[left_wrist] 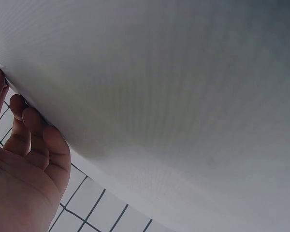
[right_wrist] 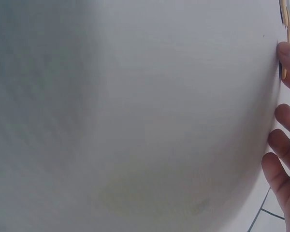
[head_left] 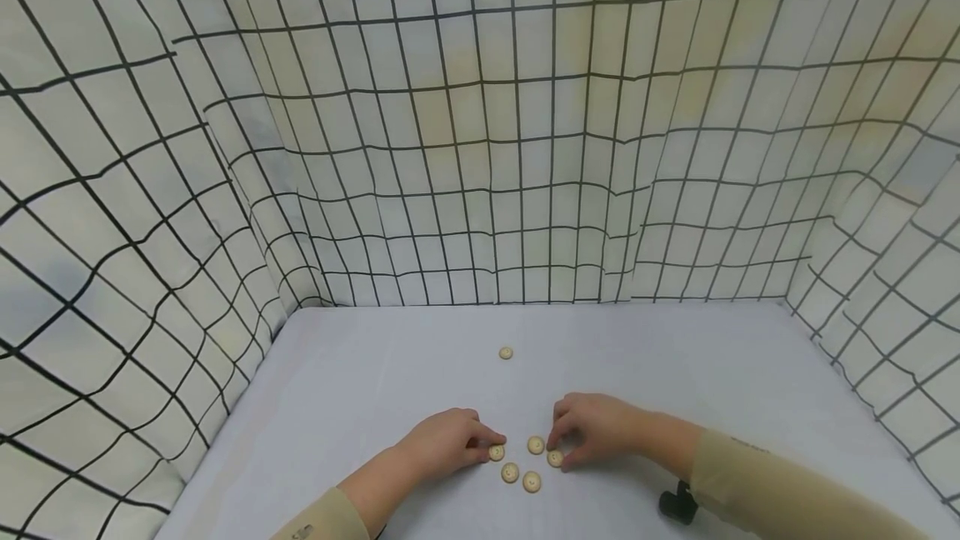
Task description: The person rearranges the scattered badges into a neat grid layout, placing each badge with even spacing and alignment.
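Note:
Several small, round, pale wooden discs with dark marks lie on the white table. In the head view my left hand point(head_left: 453, 446) pinches the leftmost disc point(head_left: 497, 452) between thumb and index finger. Opposite it, my right hand point(head_left: 600, 427) has thumb and index finger at either side of the rightmost disc point(head_left: 555, 458). Between the hands lie an upper disc point(head_left: 536, 445) and two lower ones, a left disc point(head_left: 510, 472) and a right disc point(head_left: 532, 482). The right wrist view catches a thin disc edge point(right_wrist: 283, 72) by the fingers; the other fingers of that hand are loosely bent.
One more disc point(head_left: 506, 352) lies farther back on the white table point(head_left: 375, 373). A black object point(head_left: 678, 505) sits by the right sleeve. White walls with a black grid point(head_left: 480, 165) enclose the table at the back and sides.

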The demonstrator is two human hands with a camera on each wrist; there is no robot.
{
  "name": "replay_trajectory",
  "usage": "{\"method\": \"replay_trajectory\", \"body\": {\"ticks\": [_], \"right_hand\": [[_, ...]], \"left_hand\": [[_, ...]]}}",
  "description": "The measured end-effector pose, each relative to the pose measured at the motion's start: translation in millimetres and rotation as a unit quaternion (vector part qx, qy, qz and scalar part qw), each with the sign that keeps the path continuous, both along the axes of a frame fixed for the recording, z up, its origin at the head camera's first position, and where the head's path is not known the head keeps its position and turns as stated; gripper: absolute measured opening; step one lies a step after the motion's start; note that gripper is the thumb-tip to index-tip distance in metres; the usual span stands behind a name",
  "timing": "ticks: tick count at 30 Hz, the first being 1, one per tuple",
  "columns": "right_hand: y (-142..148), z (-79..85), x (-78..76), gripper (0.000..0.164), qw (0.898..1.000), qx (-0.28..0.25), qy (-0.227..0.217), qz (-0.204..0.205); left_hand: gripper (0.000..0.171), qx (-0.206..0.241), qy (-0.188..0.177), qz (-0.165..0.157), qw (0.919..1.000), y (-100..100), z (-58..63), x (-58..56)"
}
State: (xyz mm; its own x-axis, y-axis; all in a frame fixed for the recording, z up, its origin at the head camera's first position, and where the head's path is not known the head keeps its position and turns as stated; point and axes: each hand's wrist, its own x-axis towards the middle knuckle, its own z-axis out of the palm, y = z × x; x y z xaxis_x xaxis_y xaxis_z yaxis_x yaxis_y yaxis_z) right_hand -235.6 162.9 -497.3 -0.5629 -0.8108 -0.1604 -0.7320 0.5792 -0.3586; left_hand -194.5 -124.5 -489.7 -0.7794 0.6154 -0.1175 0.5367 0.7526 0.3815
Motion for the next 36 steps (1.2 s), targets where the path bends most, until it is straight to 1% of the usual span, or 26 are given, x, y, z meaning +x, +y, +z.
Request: {"method": "replay_trajectory", "body": {"ticks": [5, 13, 17, 24, 36], "right_hand": [[0.5, -2.1, -2.0, 0.027, 1.0, -0.008, -0.004, 0.004], [0.0, -6.5, -4.2, 0.027, 1.0, -0.008, -0.016, -0.006], [-0.1, -5.7, -4.2, 0.025, 1.0, -0.01, -0.021, -0.005], [-0.8, -2.6, -3.2, 0.024, 0.999, -0.021, -0.024, 0.002], [1.1, -5.1, -0.8, 0.022, 0.997, -0.048, -0.052, -0.022]], "left_hand": [[0.029, 0.0, 0.005, 0.0, 1.0, -0.4, 0.5, -0.1], [0.029, 0.005, 0.004, -0.002, 1.0, -0.9, -2.2, -1.9], [0.029, 0.002, 0.004, -0.001, 1.0, -1.2, -2.5, -3.3], [0.029, 0.001, 0.005, -0.002, 1.0, -2.1, -3.0, -2.5], [0.03, 0.006, -0.003, -0.002, 1.0, -1.4, -4.4, -1.6]]}}
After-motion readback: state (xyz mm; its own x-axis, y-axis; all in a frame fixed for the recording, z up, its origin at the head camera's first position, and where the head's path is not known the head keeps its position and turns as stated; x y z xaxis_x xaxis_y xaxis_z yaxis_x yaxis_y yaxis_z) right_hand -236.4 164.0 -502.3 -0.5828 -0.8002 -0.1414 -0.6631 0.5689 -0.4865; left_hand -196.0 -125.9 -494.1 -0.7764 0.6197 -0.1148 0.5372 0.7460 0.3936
